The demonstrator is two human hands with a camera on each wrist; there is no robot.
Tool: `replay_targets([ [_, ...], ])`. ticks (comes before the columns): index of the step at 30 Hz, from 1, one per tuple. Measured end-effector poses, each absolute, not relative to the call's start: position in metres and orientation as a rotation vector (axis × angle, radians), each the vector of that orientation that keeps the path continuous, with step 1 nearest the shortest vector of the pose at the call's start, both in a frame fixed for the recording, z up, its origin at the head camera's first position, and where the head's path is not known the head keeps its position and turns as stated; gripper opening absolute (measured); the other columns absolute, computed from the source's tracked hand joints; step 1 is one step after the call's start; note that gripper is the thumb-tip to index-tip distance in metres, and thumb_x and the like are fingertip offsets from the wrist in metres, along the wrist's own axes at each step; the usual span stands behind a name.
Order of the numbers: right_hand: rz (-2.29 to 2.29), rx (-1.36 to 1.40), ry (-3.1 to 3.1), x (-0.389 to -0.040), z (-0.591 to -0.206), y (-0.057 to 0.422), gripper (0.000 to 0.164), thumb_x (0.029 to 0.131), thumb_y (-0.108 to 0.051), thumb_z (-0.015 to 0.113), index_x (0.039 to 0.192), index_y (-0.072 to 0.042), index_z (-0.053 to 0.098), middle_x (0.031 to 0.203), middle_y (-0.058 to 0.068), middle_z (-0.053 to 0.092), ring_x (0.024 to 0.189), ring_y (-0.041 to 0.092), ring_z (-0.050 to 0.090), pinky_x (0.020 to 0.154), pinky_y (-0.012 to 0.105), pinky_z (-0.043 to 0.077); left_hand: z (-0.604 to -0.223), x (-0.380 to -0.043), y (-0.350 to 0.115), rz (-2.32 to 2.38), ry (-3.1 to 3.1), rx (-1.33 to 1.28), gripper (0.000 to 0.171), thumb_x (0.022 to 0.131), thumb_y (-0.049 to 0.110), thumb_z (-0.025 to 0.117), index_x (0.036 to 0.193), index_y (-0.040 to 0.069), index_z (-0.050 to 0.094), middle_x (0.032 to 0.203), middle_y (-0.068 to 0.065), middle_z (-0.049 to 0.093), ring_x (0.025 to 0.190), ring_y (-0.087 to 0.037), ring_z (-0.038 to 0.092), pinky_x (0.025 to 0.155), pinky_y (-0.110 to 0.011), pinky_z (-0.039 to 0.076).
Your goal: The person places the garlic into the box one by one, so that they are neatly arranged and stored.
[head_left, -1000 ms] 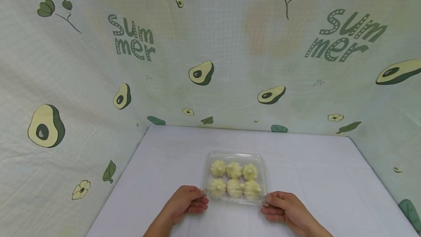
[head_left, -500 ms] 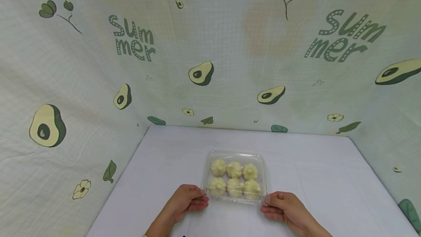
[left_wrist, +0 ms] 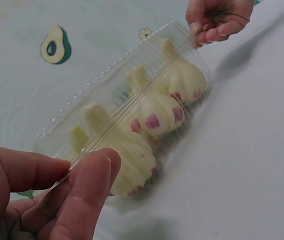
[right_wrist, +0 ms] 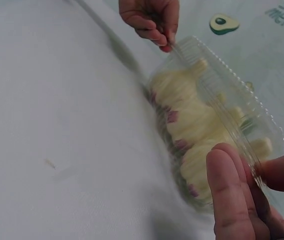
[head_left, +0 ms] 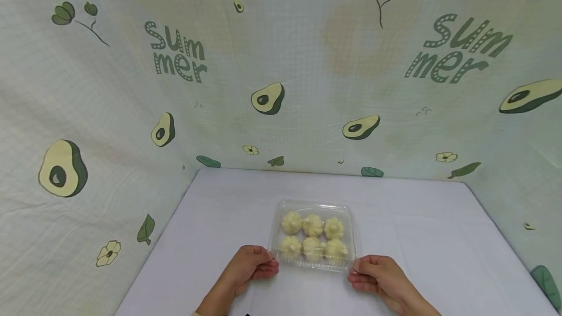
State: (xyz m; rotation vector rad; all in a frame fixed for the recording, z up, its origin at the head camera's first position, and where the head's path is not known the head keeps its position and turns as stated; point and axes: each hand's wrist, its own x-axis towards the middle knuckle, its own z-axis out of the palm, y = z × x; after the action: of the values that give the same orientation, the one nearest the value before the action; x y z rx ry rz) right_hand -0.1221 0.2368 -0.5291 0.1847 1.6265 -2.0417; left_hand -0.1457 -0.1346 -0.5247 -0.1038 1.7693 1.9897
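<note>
A clear plastic clamshell box (head_left: 313, 206) lies near the front middle of the table, its lid down over two rows of pale garlic bulbs (head_left: 312, 226). Purple patches mark the bulbs (left_wrist: 154, 117) in the left wrist view. My left hand (head_left: 256, 265) pinches the box's front left corner at the rim between thumb and fingers. At the front right corner my right hand (head_left: 379, 277) pinches the same rim. In the right wrist view, thumb and fingertips (right_wrist: 224, 165) meet on the thin plastic edge.
A white cloth covers the table (head_left: 439, 238). Fabric walls printed with avocados and lettering, such as the back wall (head_left: 307, 62), stand behind it and on both sides.
Both hands keep their pinch on the box corners. The box and hands stay almost in place; the head view shifts very slightly.
</note>
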Motion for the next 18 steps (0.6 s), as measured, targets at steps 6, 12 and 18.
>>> replay_targets([
  [6,-2.036,0.200,1.643,-0.122,-0.533,0.242,0.014,0.103,-0.013,0.065,0.105,0.000,0.067,0.095,0.009,0.078,0.090,0.019,0.078,0.083,0.036,0.066,-0.528,-0.149,-0.134,1.946,1.764,-0.125,0.025,0.102,0.015,0.066,0.108,-0.009,0.068,0.089,-0.008,0.077,0.081,-0.016,0.078,0.076,-0.029,0.065],
  [12,-1.901,0.330,2.086,-0.129,-0.538,0.257,0.043,0.109,-0.030,0.058,0.127,0.009,0.064,0.101,0.012,0.077,0.094,0.024,0.078,0.079,0.040,0.066,-0.530,-0.157,-0.155,1.810,2.083,-0.105,0.049,0.108,0.031,0.060,0.134,-0.011,0.060,0.104,-0.014,0.077,0.087,-0.020,0.076,0.078,-0.036,0.066],
  [18,-1.196,0.096,3.058,-0.135,-0.538,0.279,0.061,0.109,-0.041,0.058,0.144,0.008,0.054,0.141,0.034,0.059,0.130,0.051,0.057,0.103,0.064,0.051,-0.527,-0.176,-0.185,0.921,3.126,0.037,0.046,0.103,0.030,0.068,0.143,0.008,0.064,0.138,-0.017,0.069,0.131,-0.041,0.062,0.108,-0.062,0.050],
])
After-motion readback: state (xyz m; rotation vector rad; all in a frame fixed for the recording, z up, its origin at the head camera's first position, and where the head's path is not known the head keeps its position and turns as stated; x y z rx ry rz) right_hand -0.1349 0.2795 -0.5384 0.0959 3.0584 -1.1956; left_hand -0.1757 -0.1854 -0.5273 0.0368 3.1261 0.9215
